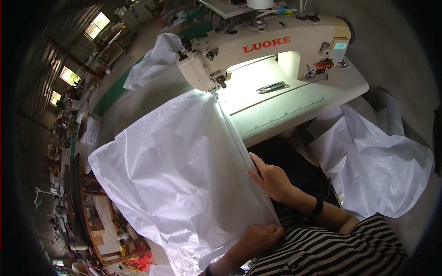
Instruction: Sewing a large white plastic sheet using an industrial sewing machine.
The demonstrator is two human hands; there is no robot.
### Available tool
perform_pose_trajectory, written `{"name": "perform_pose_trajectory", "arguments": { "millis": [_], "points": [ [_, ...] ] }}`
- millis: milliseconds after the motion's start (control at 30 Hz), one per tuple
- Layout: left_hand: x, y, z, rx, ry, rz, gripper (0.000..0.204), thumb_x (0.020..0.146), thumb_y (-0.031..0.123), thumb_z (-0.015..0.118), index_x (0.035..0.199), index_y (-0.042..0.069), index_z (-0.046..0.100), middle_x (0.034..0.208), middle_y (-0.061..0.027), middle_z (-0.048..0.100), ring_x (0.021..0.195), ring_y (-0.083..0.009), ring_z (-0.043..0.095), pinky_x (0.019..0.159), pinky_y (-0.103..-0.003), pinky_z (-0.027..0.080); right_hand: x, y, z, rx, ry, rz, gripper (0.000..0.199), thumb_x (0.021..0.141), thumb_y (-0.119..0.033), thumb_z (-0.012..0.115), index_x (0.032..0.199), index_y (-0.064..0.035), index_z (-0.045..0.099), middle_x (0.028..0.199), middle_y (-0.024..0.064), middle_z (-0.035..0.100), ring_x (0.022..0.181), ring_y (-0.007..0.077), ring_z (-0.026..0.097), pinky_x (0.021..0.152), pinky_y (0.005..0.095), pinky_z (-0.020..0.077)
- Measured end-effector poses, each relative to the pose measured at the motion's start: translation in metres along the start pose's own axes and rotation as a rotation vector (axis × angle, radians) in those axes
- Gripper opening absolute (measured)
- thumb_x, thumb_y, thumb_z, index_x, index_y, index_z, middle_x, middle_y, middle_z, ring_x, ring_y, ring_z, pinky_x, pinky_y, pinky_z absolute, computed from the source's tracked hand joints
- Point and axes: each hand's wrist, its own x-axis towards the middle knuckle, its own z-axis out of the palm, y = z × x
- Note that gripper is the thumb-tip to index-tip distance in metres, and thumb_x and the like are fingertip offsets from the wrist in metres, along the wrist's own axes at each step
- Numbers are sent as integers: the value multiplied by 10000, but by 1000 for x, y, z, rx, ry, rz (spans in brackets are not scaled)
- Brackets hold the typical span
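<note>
A large white sheet of thin, shiny fabric (161, 161) hangs over the front of a sewing machine (271, 41), its folded right edge running up under the needle area (215, 94). Partway down that edge, my right hand (271, 179) is closed on the fabric, fingers hidden partly behind it. Lower down, close to my striped shirt, my left hand (262, 238) has its fingers curled round the same edge. On the lit machine bed (285, 110) lies a small pair of thread snips (271, 87), apart from both hands.
More white fabric is bunched at the right (373, 161) and behind the machine head (154, 62). Orange and black cords (322, 67) hang by the machine's pillar. A wooden rack (94, 216) stands at the left, with red strands (140, 260) at its foot.
</note>
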Motion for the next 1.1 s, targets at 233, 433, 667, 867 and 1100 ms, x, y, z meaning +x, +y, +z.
{"name": "perform_pose_trajectory", "arguments": {
  "millis": [233, 433, 667, 867, 1100],
  "points": [
    [10, -45, -52, -122, -118, 157, 179, 892, 173, 600, 1030, 64, 630, 835, -100, 654, 680, -277, 668, 576, -369, 537, -2, 2, -3, -99, 6, -80, 543, 962, -123, 505, 1412, 101, 301, 621, 181, 602, 549, 333, 627, 528, 421, 503],
    [112, -210, -132, 729, 433, -58, 250, 857, 87, 568, 1100, 68, 622, 1109, -99, 639, 995, -249, 639, 775, -347, 551, -2, -1, -5, -259, -8, -125, 597, 866, -62, 524, 1406, 119, 346, 658, 116, 620, 516, 229, 631, 461, 327, 501],
    [158, -262, -136, 647, 347, -17, 131, 831, 75, 600, 937, 94, 675, 1060, -36, 668, 959, -227, 645, 764, -324, 549, -1, -4, -5, -634, 29, -252, 582, 786, -51, 592, 1349, 61, 498, 622, 43, 572, 466, 165, 598, 410, 279, 477],
    [116, -219, -127, 692, 403, -275, 299, 852, 258, 647, 1131, 149, 640, 1247, -29, 606, 1189, -249, 540, 954, -460, 450, 6, -3, 9, -774, -54, -228, 584, 775, -65, 586, 1342, 54, 509, 590, 12, 540, 426, 136, 547, 382, 275, 438],
    [33, -247, -136, 454, 354, -912, 597, 889, 476, 629, 1425, 266, 471, 1552, -61, 336, 1430, -364, 277, 1067, -703, 225, 37, -7, 18, -836, -14, -267, 610, 767, -98, 594, 1352, 52, 508, 539, -40, 502, 394, 76, 478, 341, 253, 356]
  ]
}}
